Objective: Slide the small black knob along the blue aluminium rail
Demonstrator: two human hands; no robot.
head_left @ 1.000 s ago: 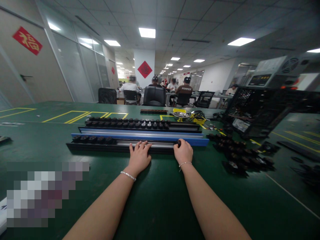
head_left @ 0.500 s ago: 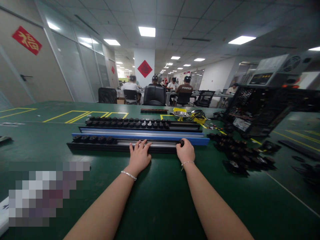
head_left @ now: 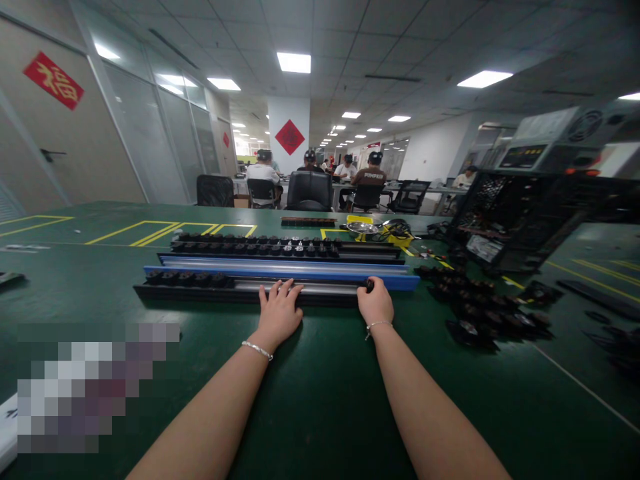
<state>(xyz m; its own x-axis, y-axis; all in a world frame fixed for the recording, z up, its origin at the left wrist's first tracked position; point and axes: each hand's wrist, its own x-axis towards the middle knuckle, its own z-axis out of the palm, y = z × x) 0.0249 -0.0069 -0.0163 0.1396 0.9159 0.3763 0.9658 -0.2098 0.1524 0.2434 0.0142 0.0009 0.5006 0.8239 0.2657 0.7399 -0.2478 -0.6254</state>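
Note:
In front of me lies a long black rail with a silvery inner channel. Several black parts sit in a row at its left end. My left hand rests on the rail's middle, fingers spread over its near edge. At the right end my right hand is closed, with a small black part between thumb and fingers; most of that part is hidden. Right behind runs a blue rail. Beyond it lies another black rail filled largely with black parts.
Loose black parts are heaped at the right on the green table. An open black computer case stands behind them. A metal dish and a yellow item lie at the back. People sit beyond the table.
My right hand has shifted slightly to the right along the rail, with the small black part still in its fingers. The left hand stays in the same place.

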